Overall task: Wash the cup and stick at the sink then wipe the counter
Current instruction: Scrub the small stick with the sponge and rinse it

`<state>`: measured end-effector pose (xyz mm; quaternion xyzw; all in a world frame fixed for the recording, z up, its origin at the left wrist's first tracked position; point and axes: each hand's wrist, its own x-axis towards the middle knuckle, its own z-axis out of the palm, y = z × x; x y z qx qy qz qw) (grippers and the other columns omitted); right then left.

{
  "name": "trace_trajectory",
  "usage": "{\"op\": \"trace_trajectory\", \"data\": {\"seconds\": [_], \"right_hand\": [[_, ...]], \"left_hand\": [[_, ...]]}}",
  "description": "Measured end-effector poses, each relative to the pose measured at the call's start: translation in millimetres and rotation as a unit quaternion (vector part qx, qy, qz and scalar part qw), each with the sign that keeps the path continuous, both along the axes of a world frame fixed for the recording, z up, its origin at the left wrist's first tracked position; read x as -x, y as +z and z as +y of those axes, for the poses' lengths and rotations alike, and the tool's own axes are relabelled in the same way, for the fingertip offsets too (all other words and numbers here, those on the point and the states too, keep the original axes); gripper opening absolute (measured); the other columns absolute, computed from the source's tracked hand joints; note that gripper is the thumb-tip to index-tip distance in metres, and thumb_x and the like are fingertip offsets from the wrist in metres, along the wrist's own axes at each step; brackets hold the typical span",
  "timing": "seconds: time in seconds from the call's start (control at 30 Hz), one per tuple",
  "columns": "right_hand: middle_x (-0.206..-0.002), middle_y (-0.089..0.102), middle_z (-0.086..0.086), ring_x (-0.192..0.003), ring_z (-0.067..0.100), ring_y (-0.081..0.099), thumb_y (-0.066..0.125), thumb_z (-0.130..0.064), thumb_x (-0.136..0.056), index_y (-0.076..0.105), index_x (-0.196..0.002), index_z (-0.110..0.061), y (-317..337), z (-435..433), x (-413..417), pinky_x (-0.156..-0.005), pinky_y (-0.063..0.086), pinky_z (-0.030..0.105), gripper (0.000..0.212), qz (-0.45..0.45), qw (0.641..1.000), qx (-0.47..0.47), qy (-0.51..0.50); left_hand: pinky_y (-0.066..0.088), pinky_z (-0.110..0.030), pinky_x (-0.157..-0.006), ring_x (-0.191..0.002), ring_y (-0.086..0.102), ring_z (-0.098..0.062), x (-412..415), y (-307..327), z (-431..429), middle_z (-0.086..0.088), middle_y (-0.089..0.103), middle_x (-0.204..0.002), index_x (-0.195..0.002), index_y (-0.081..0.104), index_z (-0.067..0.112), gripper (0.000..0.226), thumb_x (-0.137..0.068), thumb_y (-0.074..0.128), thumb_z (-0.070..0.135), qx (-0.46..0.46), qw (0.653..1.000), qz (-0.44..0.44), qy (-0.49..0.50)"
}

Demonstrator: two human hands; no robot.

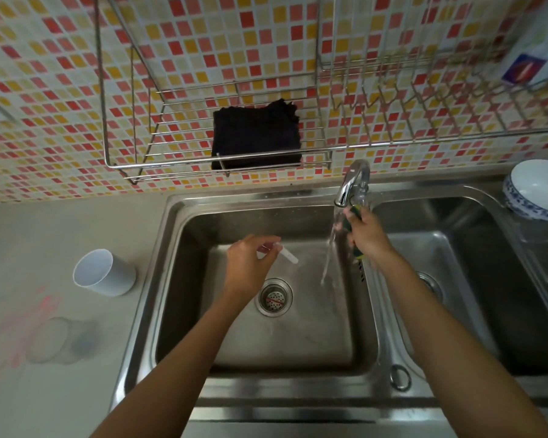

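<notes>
Left hand (250,263) is over the left basin of the double steel sink (171,248), fingers pinched together on a pale, translucent stick (288,254). The stick angles down to the right, its free end above the basin floor, left of the water stream (329,245) and not in it. Drain strainer (275,297) sits just below the hand; something thin and red lies across it, can't tell what.

Right hand (366,233) is up at the chrome tap (351,181), closed around a dark object with green and yellow on it (355,216). Too blurred to name; its lower end pokes out under the wrist by the divider between the basins. Water is running from the spout and falls just left of that hand, hitting the left basin floor right of the drain.

White cup (103,273) stands on the grey table (61,232) just left of the sink rim, opening tipped toward the camera by the wide lens, apart from both hands. Below it on the table there is a pink smear (29,317) and a greyish wet-looking ring mark (67,339).

Folded black cloth (255,137) lies on the wire rack (124,165) mounted on the mosaic tile wall above the sink. Blue-and-white patterned bowl (538,188) sits at the far right corner beside the right basin.
</notes>
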<state>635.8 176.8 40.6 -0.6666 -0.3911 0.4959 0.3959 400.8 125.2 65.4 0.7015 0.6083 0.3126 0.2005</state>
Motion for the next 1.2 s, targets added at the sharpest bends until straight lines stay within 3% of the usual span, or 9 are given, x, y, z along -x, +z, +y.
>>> {"op": "trace_trajectory", "data": {"seconds": [0.17, 0.33, 0.43, 0.53, 0.67, 0.73, 0.9, 1.07, 1.2], "right_hand": [[-0.126, 0.058, 0.008, -0.078, 0.016, 0.067, 0.044, -0.019, -0.101, 0.052, -0.127, -0.018, -21, 22, -8, -0.051, 0.043, 0.025, 0.028, 0.018, 0.998, 0.050, 0.019], [-0.126, 0.057, 0.005, -0.084, 0.016, 0.066, 0.041, -0.019, -0.102, 0.043, -0.140, -0.020, -25, 28, -22, -0.057, 0.051, 0.029, 0.038, 0.046, 0.998, 0.014, -0.048], [-0.122, 0.058, -0.001, -0.077, 0.010, 0.064, 0.042, -0.019, -0.102, 0.052, -0.132, -0.021, -27, 17, -16, -0.077, 0.051, 0.042, 0.031, 0.046, 0.991, -0.033, -0.117], [-0.102, 0.062, -0.004, -0.069, 0.006, 0.061, 0.047, -0.025, -0.099, 0.059, -0.115, -0.027, -32, -22, 15, -0.070, 0.049, 0.035, 0.021, 0.000, 0.973, -0.115, -0.200], [-0.115, 0.063, 0.008, -0.097, 0.025, 0.059, 0.041, -0.023, -0.099, 0.060, -0.124, -0.019, -71, -91, 57, -0.084, 0.044, 0.036, 0.031, -0.103, 0.993, 0.011, -0.054], [-0.123, 0.053, 0.013, -0.107, 0.029, 0.053, 0.041, -0.019, -0.099, 0.057, -0.128, -0.012, -81, -112, 66, -0.093, 0.038, 0.035, 0.033, -0.137, 0.989, 0.044, -0.042], [-0.126, 0.040, 0.020, -0.112, 0.038, 0.050, 0.047, 0.000, -0.090, 0.056, -0.127, -0.004, -82, -120, 62, -0.100, 0.037, 0.029, 0.039, -0.234, 0.970, 0.046, 0.040], [-0.132, 0.051, 0.015, -0.117, 0.030, 0.053, 0.064, -0.019, -0.089, 0.043, -0.141, -0.012, -45, -104, 64, -0.095, 0.041, 0.029, 0.057, -0.197, 0.979, 0.011, 0.055], [-0.111, 0.066, 0.002, -0.097, 0.015, 0.061, 0.074, -0.024, -0.081, 0.052, -0.111, -0.023, 3, -112, 93, -0.079, 0.043, 0.025, 0.037, -0.159, 0.980, -0.079, 0.092]], "left_hand": [[0.054, -0.025, -0.073, -0.074, 0.065, -0.008, -2, -3, 1, 0.000, 0.074, -0.086, -0.096, 0.075, 0.015, 0.016, -0.083, 0.073, 0.024, 0.020, 1.000, -0.015, 0.011], [0.056, -0.029, -0.077, -0.072, 0.062, -0.003, 3, -1, 1, 0.003, 0.073, -0.084, -0.094, 0.074, 0.016, 0.017, -0.084, 0.072, 0.030, 0.028, 0.999, -0.022, 0.031], [0.053, -0.042, -0.086, -0.075, 0.063, -0.001, 12, 6, 1, 0.009, 0.072, -0.085, -0.095, 0.073, 0.021, 0.015, -0.086, 0.069, 0.033, -0.023, 0.999, -0.019, 0.034], [0.042, -0.045, -0.101, -0.081, 0.063, -0.003, 19, 6, -5, 0.010, 0.071, -0.090, -0.096, 0.071, 0.023, 0.012, -0.089, 0.065, 0.031, -0.079, 0.996, 0.022, 0.042], [0.021, -0.042, -0.111, -0.099, 0.062, -0.013, 36, -31, -30, 0.009, 0.072, -0.095, -0.092, 0.071, 0.023, 0.011, -0.090, 0.062, 0.029, 0.040, 0.988, 0.146, 0.016], [0.018, -0.043, -0.112, -0.100, 0.062, -0.014, 45, -50, -48, 0.010, 0.072, -0.094, -0.090, 0.071, 0.025, 0.010, -0.089, 0.063, 0.031, 0.086, 0.981, 0.175, 0.001], [0.018, -0.046, -0.112, -0.100, 0.062, -0.016, 57, -47, -58, 0.009, 0.073, -0.094, -0.093, 0.072, 0.025, 0.010, -0.089, 0.064, 0.031, 0.056, 0.982, 0.176, 0.025], [0.023, -0.049, -0.111, -0.097, 0.062, -0.021, 69, -20, -54, 0.005, 0.072, -0.090, -0.093, 0.072, 0.023, 0.008, -0.088, 0.067, 0.027, -0.015, 0.990, 0.135, 0.050], [0.027, -0.049, -0.111, -0.093, 0.064, -0.017, 87, 5, -47, 0.006, 0.073, -0.090, -0.094, 0.072, 0.025, 0.010, -0.089, 0.065, 0.030, -0.048, 0.990, 0.125, 0.049]]}}
